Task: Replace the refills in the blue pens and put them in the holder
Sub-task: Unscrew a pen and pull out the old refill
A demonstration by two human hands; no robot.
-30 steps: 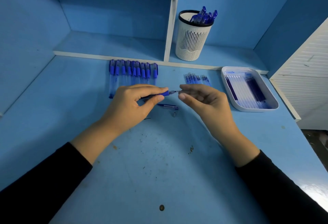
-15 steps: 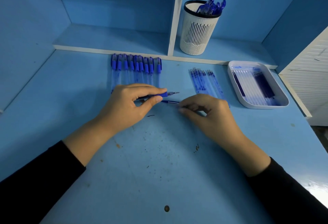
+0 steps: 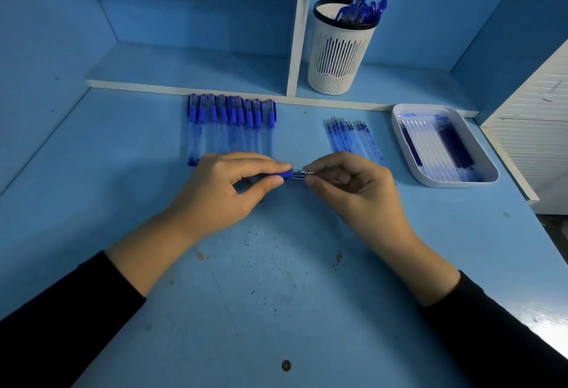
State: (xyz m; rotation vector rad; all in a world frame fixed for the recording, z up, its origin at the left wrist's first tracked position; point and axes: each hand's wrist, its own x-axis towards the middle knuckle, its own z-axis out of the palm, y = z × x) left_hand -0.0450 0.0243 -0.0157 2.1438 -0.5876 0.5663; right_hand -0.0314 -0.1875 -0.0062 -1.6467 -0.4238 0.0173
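Now we grip a blue pen in our left hand while our right hand pinches its metal tip, just in front of the pen row.

Blue pen horizontal, pen row behind, refills rightward, white holder upright

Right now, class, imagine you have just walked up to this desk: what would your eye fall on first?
At the middle of the desk, the left hand grips a blue pen while the right hand pinches its tip. Behind them lies a neat row of pens, with loose refills and a white tray further right. On the shelf at the back stands a white holder with more pens poking out.
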